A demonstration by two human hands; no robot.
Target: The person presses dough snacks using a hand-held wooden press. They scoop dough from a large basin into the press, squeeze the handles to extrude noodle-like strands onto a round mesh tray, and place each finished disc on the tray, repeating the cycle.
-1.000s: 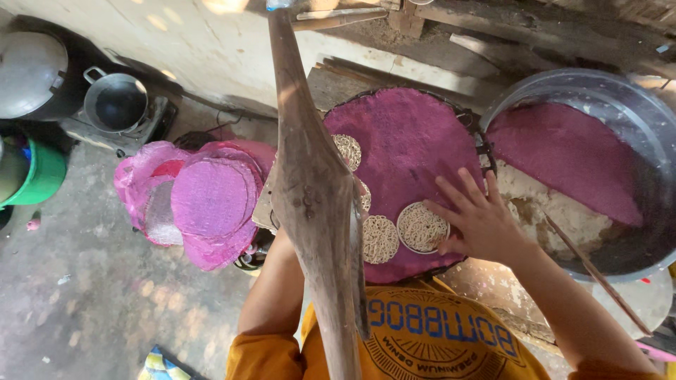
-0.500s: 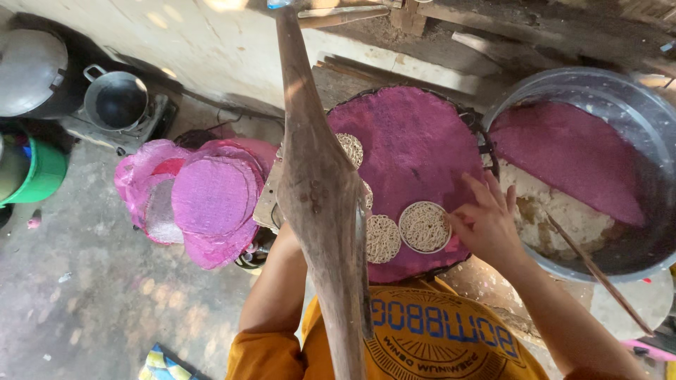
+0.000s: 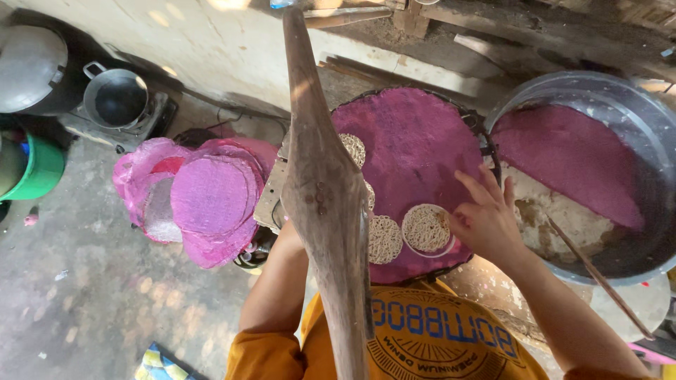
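My right hand rests fingers spread on a round purple mat, with the thumb beside a pale round noodle disc. It holds nothing. A second noodle disc lies to the left, and another sits further back, partly behind a long wooden lever that runs up the middle of the view. My left arm reaches forward behind that lever, so the left hand is hidden.
A big grey metal basin at the right holds a purple sheet, pale dough and a thin stick. A stack of purple round mats lies at the left. At far left are a pot, a lid and a green bucket.
My right hand has slid slightly down and right beside the noodle disc, with its fingers spreading. The lever and the mats look the same.
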